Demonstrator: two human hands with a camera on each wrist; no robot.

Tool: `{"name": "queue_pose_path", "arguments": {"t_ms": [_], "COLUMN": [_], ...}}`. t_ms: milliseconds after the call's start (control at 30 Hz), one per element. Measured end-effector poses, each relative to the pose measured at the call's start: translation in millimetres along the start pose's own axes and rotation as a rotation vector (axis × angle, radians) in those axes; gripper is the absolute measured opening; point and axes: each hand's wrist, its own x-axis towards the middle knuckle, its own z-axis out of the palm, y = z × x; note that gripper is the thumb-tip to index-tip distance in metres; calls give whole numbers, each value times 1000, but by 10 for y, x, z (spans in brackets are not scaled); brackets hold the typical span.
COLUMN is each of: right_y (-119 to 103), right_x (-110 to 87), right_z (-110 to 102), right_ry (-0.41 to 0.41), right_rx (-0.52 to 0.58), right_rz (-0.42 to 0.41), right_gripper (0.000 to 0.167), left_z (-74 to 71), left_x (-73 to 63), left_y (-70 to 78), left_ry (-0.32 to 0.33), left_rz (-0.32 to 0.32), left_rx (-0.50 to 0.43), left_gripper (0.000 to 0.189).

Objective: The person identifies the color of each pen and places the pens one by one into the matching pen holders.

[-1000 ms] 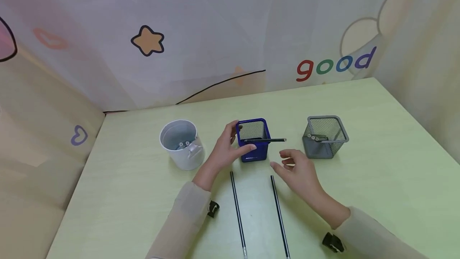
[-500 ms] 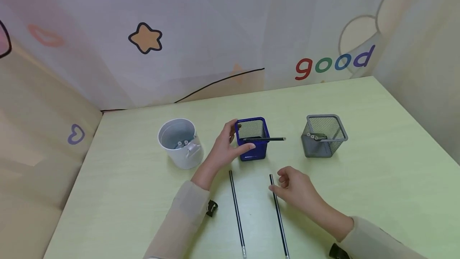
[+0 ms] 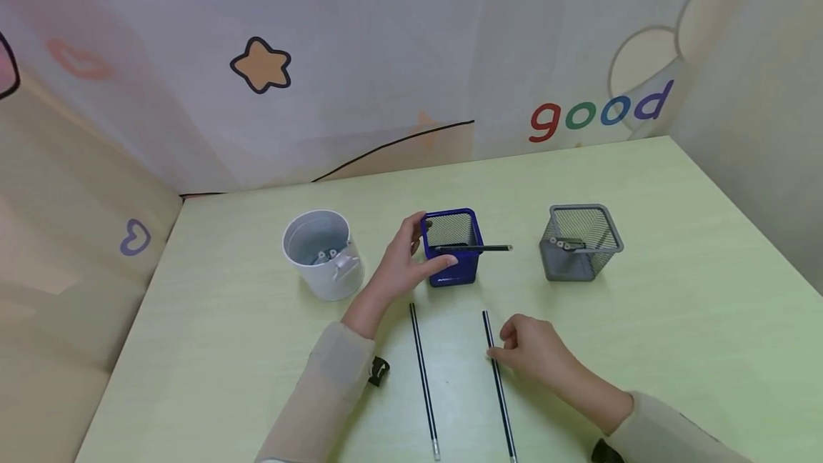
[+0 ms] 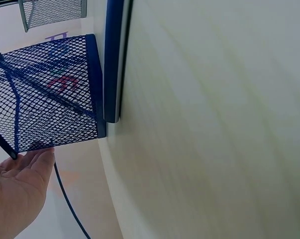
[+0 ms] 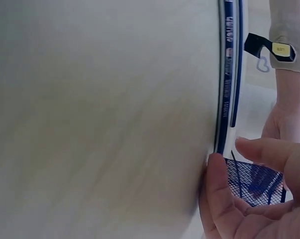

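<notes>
My left hand (image 3: 398,263) holds the blue mesh pen holder (image 3: 455,276), its thumb across the front and its fingers at the left side. A dark pencil (image 3: 495,248) leans in that holder and sticks out to the right over the rim. Two striped pencils lie on the table: a left pencil (image 3: 424,381) and a right pencil (image 3: 504,406). Around the upper part of the right pencil is my right hand (image 3: 540,352), thumb and fingers on either side. In the right wrist view, a gap shows between thumb (image 5: 254,149) and index finger.
On the left stands a white cup (image 3: 331,281) with a handle and several pencils inside. To the right is a grey mesh pen holder (image 3: 572,269), also with several pencils. Behind the pale green table (image 3: 212,306) hangs a printed curtain (image 3: 386,41).
My right hand has moved down and toward me, from beside the blue pen holder to the right pencil. My left hand has stayed on the holder.
</notes>
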Motion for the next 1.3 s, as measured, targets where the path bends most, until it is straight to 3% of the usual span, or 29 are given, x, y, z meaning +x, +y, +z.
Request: {"name": "queue_pose_path", "arguments": {"t_ms": [433, 633, 1300], "right_y": [-43, -48, -45], "right_x": [21, 18, -8], "right_z": [40, 25, -4], "right_ry": [-27, -56, -107], "right_rx": [-150, -141, -126], "right_rz": [-31, -7, -37], "right_gripper": [27, 22, 21], "left_z": [4, 6, 12], "left_x": [11, 8, 5], "left_y": [-4, 0, 17], "left_ry": [-5, -4, -5], "left_rz": [-4, -6, -4], "left_rx": [-3, -1, -7], "left_gripper": [90, 90, 89]}}
